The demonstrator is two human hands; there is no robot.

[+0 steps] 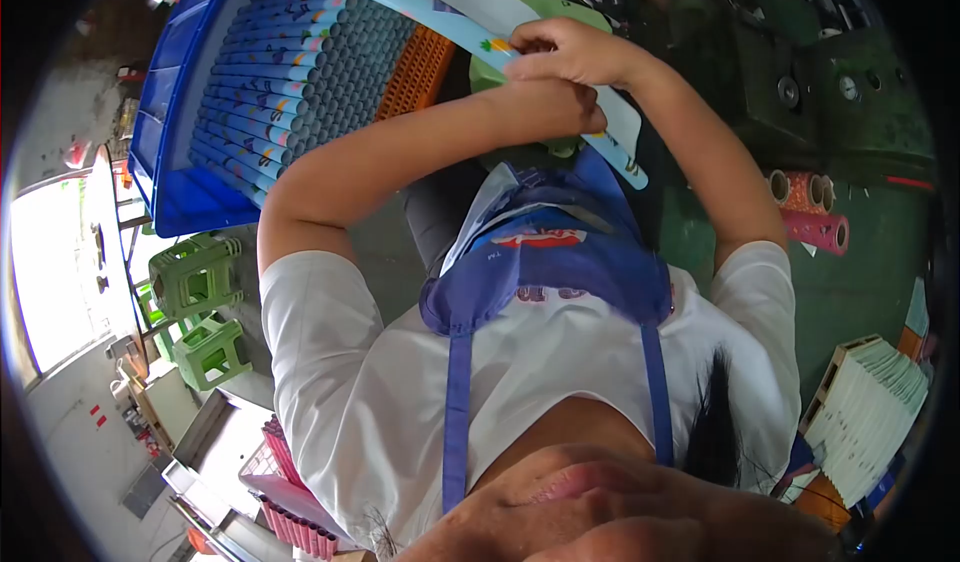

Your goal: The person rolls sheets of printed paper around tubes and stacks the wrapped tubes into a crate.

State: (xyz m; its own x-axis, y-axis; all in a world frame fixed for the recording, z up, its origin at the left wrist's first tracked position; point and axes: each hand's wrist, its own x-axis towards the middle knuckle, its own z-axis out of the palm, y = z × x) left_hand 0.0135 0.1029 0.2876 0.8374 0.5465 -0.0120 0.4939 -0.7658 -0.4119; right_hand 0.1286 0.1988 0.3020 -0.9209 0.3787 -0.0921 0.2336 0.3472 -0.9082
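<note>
From where I sit, the biggest thing in my head view is the wearer's white shirt [340, 362], with a blue apron [560, 272] over it. Next comes the large blue crate [145, 167] on the left, filled with stacked light-blue patterned tubes [245, 122], their round ends facing the orange perforated basket [415, 74] beside it. Dark green machinery [850, 102] fills the upper right. Lower right, I have a stack of pale sheets [865, 417]; off to the left are two green stools [195, 277], one near the other.

Smaller again, one long light-blue tube [420, 7] with a pineapple print slants from the crate's upper edge down to the apron, passing under both hands. A white sheet [620, 122] lies along it, and a rounded green surface [540, 12] shows behind. Some patterned rolls [815, 230] sit well apart, at right.

Smallest are the hands, close together on the tube. My right hand [565, 52] has its fingers curled over it; my left hand [570, 109], just beside, is bent inward, and I can't tell whether its fingers grip.
</note>
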